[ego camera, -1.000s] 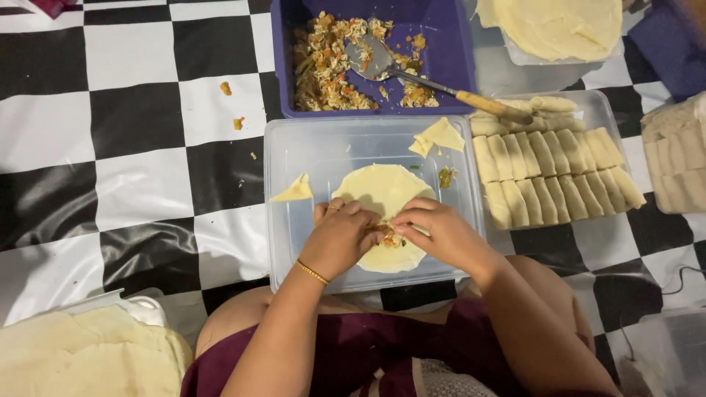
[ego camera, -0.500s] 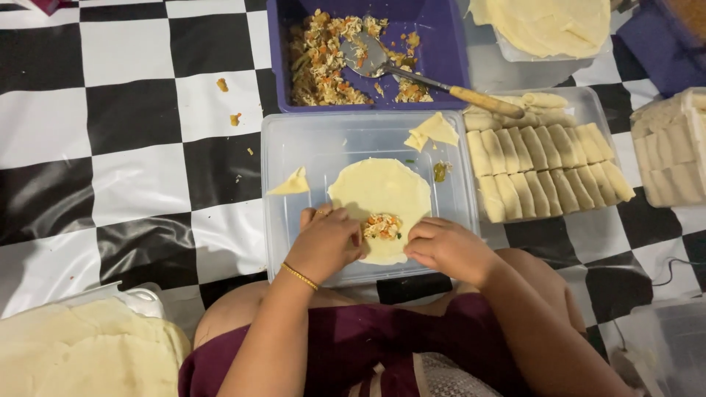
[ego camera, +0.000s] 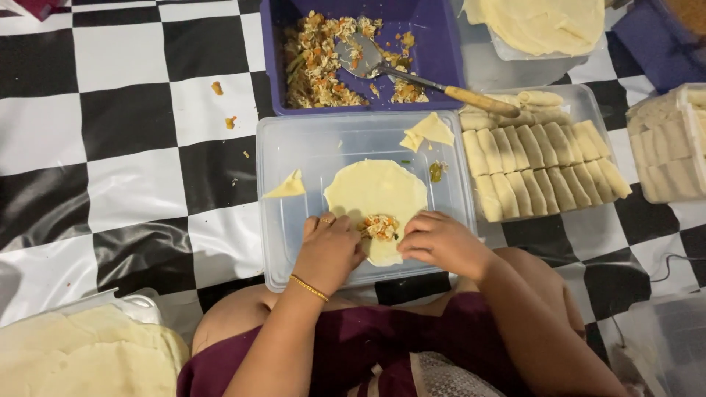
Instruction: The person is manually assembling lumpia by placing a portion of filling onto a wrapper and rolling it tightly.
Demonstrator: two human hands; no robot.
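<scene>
Pale dough lies under both hands: a round wrapper [ego camera: 376, 197] spread on an upturned clear lid [ego camera: 294, 147], with a small heap of filling [ego camera: 379, 226] on its near part. The left hand [ego camera: 329, 251] rests palm down just left of the filling, its fingers [ego camera: 323, 224] loosely curled and pressing the wrapper's near-left edge; they pinch nothing that can be seen. The right hand [ego camera: 438, 241] sits just right of the filling, fingers [ego camera: 413, 237] bent inward, tips touching the wrapper's near-right edge beside the heap. Whether either hand has lifted the edge cannot be told, since the knuckles cover it.

The wrapper's near rim is hidden beneath both hands. Both forearms run up from the bottom edge and angle inward, wrists low, a gold bangle [ego camera: 309, 287] on the left wrist. The lap below is only partly shown.

Beyond the fingers, a purple tub [ego camera: 441, 44] holds more filling and a spoon [ego camera: 412, 73] with a wooden handle. Right of the right hand, a clear tray [ego camera: 588, 99] holds rows of finished rolls [ego camera: 544, 173]. Dough scraps [ego camera: 426, 131] lie beyond the wrapper, and another scrap [ego camera: 288, 187] lies left of the left fingers. A stack of wrappers [ego camera: 81, 360], cut off by the frame, sits near-left, and another stack [ego camera: 548, 22] far-right. Everything rests on a black-and-white chequered cloth [ego camera: 125, 132].
</scene>
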